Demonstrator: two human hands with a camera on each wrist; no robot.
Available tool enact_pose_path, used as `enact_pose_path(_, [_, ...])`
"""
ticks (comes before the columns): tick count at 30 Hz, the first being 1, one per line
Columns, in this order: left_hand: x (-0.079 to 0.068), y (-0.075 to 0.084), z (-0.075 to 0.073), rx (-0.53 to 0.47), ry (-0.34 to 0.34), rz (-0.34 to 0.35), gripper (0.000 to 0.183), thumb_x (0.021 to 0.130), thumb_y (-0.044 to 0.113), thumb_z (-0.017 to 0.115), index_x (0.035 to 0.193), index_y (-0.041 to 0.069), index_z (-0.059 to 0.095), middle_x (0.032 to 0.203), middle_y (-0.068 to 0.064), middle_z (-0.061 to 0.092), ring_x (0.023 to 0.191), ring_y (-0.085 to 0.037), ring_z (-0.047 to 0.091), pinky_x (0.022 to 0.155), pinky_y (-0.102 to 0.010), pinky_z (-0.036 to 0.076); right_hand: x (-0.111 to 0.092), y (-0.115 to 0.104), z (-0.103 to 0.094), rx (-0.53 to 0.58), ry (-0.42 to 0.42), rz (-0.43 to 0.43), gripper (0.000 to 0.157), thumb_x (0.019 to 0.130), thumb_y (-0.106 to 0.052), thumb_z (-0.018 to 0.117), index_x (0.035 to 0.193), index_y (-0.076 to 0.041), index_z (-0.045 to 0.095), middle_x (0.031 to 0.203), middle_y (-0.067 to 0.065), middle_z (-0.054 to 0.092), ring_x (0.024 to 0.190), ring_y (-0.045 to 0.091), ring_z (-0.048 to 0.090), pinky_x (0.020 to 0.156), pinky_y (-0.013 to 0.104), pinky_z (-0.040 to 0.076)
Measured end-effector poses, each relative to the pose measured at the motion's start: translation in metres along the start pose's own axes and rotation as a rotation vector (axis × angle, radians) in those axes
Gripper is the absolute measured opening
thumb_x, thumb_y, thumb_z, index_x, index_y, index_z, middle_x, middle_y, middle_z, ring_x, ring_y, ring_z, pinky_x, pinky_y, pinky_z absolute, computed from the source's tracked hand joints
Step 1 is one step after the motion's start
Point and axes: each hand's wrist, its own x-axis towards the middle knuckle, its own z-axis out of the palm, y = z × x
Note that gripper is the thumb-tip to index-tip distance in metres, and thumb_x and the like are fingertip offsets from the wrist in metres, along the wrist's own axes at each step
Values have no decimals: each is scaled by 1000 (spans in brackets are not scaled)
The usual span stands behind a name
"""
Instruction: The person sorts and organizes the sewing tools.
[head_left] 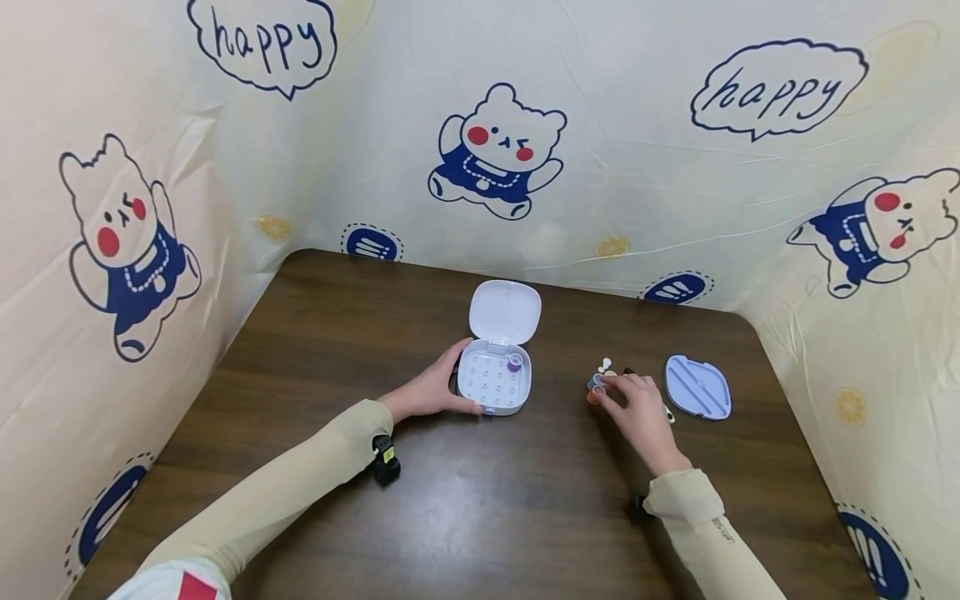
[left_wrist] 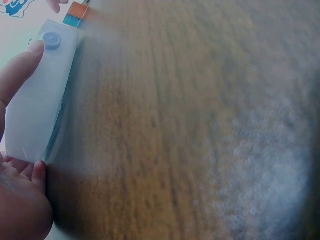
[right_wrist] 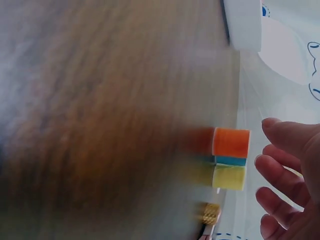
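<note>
My left hand (head_left: 431, 387) grips the white sewing box (head_left: 480, 367) at its left side, the thumb along its front near the round button (left_wrist: 51, 40). The box's lid (head_left: 506, 308) stands open. Rows of small pegs cover its floor, and a purple thread spool (head_left: 514, 363) sits at the back right. To the right, my right hand (head_left: 641, 417) hovers at a small cluster of thread spools. Orange (right_wrist: 231, 143), teal (right_wrist: 231, 161) and yellow (right_wrist: 229, 177) spools stand in the right wrist view, apart from the parted thumb and loosely bent fingers. Nothing shows between those fingers.
A periwinkle tray-like insert (head_left: 697, 387) lies right of my right hand. Small white pieces (head_left: 605, 365) lie behind the spools. A gold knurled piece (right_wrist: 211, 214) is near the yellow spool. Patterned cloth surrounds the brown table (head_left: 450, 517) at the back and sides.
</note>
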Motion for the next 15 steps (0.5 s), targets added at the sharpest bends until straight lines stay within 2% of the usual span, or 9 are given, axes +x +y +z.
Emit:
enact_pose_path(8, [-1, 0, 0, -3, -7, -6, 124, 79, 37, 93, 167, 12, 9, 170, -14, 20, 154, -30, 24, 125, -53, 21, -6, 5, 4, -22, -2, 37, 29, 87, -16, 86, 110, -1, 77, 98, 17, 73, 90, 36, 56, 82, 50, 46])
enact_pose_path(15, [0, 0, 0, 13, -4, -9, 125, 79, 38, 93, 167, 13, 9, 170, -13, 20, 154, -29, 25, 125, -52, 22, -7, 9, 7, -30, 22, 60, 31, 86, -20, 88, 108, -3, 76, 95, 14, 74, 89, 35, 57, 83, 52, 45])
